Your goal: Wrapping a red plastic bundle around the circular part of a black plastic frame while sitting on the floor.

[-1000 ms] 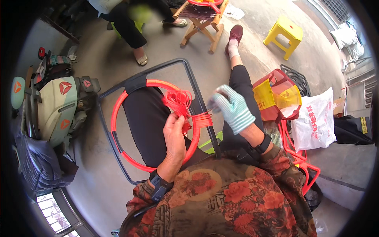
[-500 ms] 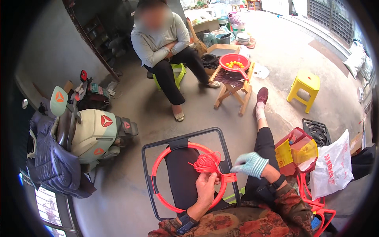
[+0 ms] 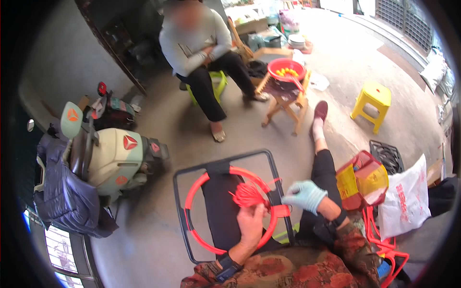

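Observation:
In my bare left hand (image 3: 251, 225) is a loose bundle of red cord (image 3: 248, 195), pinched between thumb and fingers. One strand sticks out from the bundle to the right. A black rectangular frame (image 3: 175, 206) with a red ring (image 3: 188, 199) inside it rests over my lap. Red cord is wrapped in a band (image 3: 281, 211) joining the ring to the frame's right bar. My right hand (image 3: 306, 197), in a pale striped glove, hovers just right of that bar. Its fingers are bent together; blur hides whatever is between them.
Across from me a person (image 3: 197, 53) sits with folded arms. A wooden folding stool (image 3: 288, 103) carries a red basin (image 3: 283, 66) of yellow fruit. A yellow stool (image 3: 372, 103) stands right, a scooter (image 3: 113, 158) left. Bags (image 3: 406, 201) and stacked black frames (image 3: 386, 156) lie beside my right leg.
My left hand and the bundle have tilted slightly, and a strand now shows out to the right. My gloved right hand has risen a little. The view has shifted slightly.

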`<state>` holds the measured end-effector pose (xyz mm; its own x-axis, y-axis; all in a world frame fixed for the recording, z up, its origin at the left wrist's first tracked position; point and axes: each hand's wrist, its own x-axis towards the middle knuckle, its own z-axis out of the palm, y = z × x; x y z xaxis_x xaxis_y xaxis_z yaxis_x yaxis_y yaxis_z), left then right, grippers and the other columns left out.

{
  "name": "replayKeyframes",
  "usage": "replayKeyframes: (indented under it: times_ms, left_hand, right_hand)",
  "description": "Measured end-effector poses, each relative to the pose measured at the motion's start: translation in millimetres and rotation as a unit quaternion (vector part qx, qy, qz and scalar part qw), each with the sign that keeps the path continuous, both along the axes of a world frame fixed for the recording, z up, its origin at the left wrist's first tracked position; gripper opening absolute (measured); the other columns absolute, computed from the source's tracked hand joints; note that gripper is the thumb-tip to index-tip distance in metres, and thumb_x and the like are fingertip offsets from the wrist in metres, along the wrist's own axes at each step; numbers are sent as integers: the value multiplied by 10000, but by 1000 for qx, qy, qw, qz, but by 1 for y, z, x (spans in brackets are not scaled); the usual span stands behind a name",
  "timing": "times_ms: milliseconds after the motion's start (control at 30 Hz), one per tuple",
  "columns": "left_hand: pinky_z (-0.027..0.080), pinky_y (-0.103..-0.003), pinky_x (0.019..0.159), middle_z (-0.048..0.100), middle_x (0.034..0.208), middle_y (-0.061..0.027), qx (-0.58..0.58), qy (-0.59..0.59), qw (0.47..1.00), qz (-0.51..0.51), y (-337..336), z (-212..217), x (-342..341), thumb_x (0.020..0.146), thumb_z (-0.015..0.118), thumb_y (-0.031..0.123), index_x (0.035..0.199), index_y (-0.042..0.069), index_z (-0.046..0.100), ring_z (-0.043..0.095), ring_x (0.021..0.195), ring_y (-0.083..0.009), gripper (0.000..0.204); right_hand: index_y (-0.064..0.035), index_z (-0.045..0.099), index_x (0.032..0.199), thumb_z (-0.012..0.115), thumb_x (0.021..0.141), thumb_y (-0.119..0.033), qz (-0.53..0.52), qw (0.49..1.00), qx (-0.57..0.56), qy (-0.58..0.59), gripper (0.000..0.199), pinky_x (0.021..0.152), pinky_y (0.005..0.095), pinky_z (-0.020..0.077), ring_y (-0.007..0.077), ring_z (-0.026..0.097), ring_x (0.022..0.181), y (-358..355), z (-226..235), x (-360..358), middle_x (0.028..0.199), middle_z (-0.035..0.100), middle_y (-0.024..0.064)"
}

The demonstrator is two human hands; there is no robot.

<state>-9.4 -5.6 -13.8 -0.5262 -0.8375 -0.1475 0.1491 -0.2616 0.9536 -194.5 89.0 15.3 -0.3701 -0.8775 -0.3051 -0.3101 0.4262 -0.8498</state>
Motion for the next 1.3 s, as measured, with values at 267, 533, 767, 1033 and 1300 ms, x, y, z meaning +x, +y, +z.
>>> replayKeyframes:
  times_ms: [267, 533, 767, 1033, 1300]
  left_hand:
    - [537, -289, 741, 622, 964, -56, 70, -15, 996, -43, -20, -2, 0, 892, 585, 16, 1032, 23, 579, 630, 840, -165, 140]
    - [535, -301, 781, 622, 1025, -67, 166, 65, 981, -78, -8, -1, 0, 902, 582, 32, 1063, 29, 576, 615, 911, -149, 161]
    - [537, -294, 777, 636, 1027, -79, 294, 83, 946, -105, -12, 11, 0, 916, 578, 78, 1124, 24, 536, 632, 900, -149, 219]
    - [567, -262, 654, 648, 954, -87, 207, 56, 969, -120, -8, 20, -3, 908, 596, 76, 1107, 7, 509, 653, 780, -135, 228]
    - [582, -271, 631, 649, 905, -82, 209, 59, 969, -116, -7, 10, 0, 893, 606, 39, 984, 31, 520, 652, 738, -136, 126]
  right_hand:
    - [6, 640, 941, 663, 825, -131, -209, 935, -287, 4, 181, 793, 284, 501, 170, 632, 850, -5, 12, -19, 910, 658, 79]
    - [8, 625, 1071, 608, 873, -131, -17, 982, -170, -82, 242, 830, 295, 490, 166, 620, 884, -7, -34, 10, 943, 676, 103]
    - [-15, 627, 983, 658, 827, -165, -97, 984, -125, -88, 219, 753, 280, 495, 156, 623, 791, 9, -31, 4, 903, 679, 91]
    - [-37, 524, 1127, 573, 879, -263, -218, 646, -527, -507, 339, 1000, 413, 408, 248, 565, 1029, 141, -17, -80, 1036, 605, 103]
    - [-30, 602, 1061, 603, 870, -187, -273, 896, -192, -293, 247, 632, 260, 481, 123, 558, 646, 53, -18, -15, 738, 565, 9]
